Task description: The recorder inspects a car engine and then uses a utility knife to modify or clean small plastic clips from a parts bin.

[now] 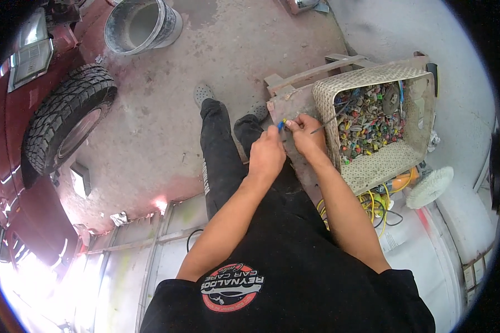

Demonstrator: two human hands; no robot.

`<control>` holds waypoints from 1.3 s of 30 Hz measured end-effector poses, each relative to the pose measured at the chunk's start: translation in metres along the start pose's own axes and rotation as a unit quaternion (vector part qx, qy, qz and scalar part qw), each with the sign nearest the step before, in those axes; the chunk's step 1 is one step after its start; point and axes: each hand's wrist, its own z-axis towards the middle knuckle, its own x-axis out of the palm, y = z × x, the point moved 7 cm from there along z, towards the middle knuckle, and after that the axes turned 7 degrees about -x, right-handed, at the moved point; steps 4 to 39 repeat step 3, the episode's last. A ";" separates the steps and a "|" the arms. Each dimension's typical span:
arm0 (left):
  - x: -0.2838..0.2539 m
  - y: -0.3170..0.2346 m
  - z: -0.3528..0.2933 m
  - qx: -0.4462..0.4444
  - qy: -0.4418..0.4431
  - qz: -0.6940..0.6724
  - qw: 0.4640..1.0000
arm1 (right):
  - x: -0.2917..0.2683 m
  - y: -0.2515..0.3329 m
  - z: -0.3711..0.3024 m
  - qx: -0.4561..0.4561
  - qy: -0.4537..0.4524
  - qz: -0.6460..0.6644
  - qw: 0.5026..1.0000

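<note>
In front of my body, my left hand [266, 155] and my right hand [307, 136] come close together with their fingers pinched. A small blue and yellow piece [281, 124] is between their fingertips; its exact kind is too small to tell. Beside my right hand, a thin dark rod [330, 118] slants up toward the basket; I cannot tell whether that hand holds it. The woven-pattern plastic basket [380, 164] to the right is tipped with its opening toward me. Many small colourful pieces [366, 125] fill its bottom, with a dark round disc [391, 99] among them.
The basket rests on a wooden stand [294, 105]. Below it lie a polisher with a white fluffy pad [430, 187] and a yellow cord [366, 202]. To the left stands a dark red vehicle with a big tyre [66, 119]. A grey bucket [169, 28] stands far ahead.
</note>
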 end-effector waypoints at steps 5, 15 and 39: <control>-0.008 0.012 0.006 -0.042 0.041 -0.080 0.995 | -0.001 0.000 0.000 0.007 0.002 0.023 1.000; -0.008 0.012 0.006 -0.042 0.041 -0.080 0.995 | -0.001 0.000 0.000 0.007 0.002 0.023 1.000; -0.008 0.012 0.006 -0.042 0.041 -0.080 0.995 | -0.001 0.000 0.000 0.007 0.002 0.023 1.000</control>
